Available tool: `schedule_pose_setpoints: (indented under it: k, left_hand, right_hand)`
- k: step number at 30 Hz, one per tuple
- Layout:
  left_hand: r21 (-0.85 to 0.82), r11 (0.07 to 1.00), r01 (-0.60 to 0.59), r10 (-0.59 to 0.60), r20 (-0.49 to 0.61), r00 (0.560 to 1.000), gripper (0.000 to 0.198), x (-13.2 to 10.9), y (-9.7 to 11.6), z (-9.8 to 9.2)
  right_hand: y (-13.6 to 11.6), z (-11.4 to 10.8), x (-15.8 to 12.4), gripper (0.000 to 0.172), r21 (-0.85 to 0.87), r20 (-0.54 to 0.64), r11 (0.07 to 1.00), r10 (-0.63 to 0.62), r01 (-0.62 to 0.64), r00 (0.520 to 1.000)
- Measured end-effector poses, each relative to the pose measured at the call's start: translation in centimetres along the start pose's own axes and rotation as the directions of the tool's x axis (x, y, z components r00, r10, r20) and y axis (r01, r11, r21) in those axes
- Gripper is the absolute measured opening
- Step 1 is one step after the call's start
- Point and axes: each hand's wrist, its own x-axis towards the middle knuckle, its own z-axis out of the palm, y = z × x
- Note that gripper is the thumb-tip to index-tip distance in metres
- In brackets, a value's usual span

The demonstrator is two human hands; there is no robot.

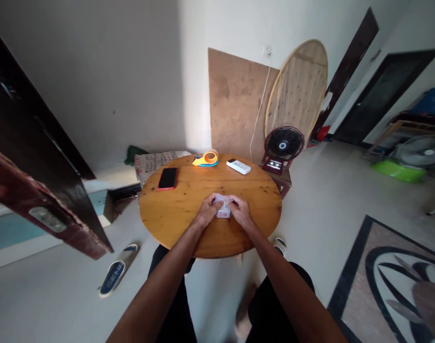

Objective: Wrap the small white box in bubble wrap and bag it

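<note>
On the near half of a round wooden table (174, 209), a small pale pink-and-white box (223, 213) sits between my two hands. My left hand (207, 209) closes on its left side, thumb over the top. From the right, my right hand (240, 208) grips it the same way, its thumb also on top. Small print shows on the box's near face, too small to read. The fingers behind the box are partly hidden.
A phone in a red case (167, 178), an orange tape dispenser (207, 158) and a white remote-like device (238, 166) lie along the table's far side. Beyond the right edge stands a small dark fan (284, 144). A slipper (117, 270) lies on the floor at left.
</note>
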Motion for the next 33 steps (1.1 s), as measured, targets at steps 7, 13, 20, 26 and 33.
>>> schedule_pose_setpoints:
  k: [7, 13, 20, 26, 33]
  left_hand:
    - [0.013, 0.999, -0.036, 0.036, 0.02, 0.999, 0.027, -0.5, 0.5, -0.1]
    - [0.045, 0.994, -0.096, 0.102, -0.155, 0.983, 0.028, -0.8, 0.3, 0.3]
    - [0.271, 0.948, -0.165, 0.214, -0.161, 0.964, 0.012, -0.8, -0.3, -0.1]
    - [0.307, 0.922, -0.236, 0.291, -0.15, 0.945, 0.01, -0.8, 0.0, 0.0]
    - [0.298, 0.928, -0.223, 0.273, -0.14, 0.952, 0.009, -0.7, -0.1, -0.1]
  right_hand:
    - [-0.2, -0.7, -1.7, 0.039, 0.063, 0.089, 0.997, -0.043, 0.038, 0.995]
    - [0.0, -0.6, -1.6, 0.037, 0.166, 0.068, 0.985, 0.024, -0.035, 0.997]
    - [0.1, -0.4, -0.8, 0.032, 0.151, 0.009, 0.986, 0.064, -0.064, 0.998]
    - [0.2, 0.1, 0.3, 0.031, 0.162, -0.01, 0.982, 0.096, -0.093, 0.995]
    - [-0.5, -0.8, 1.2, 0.03, 0.195, 0.052, 0.97, 0.137, -0.145, 0.989]
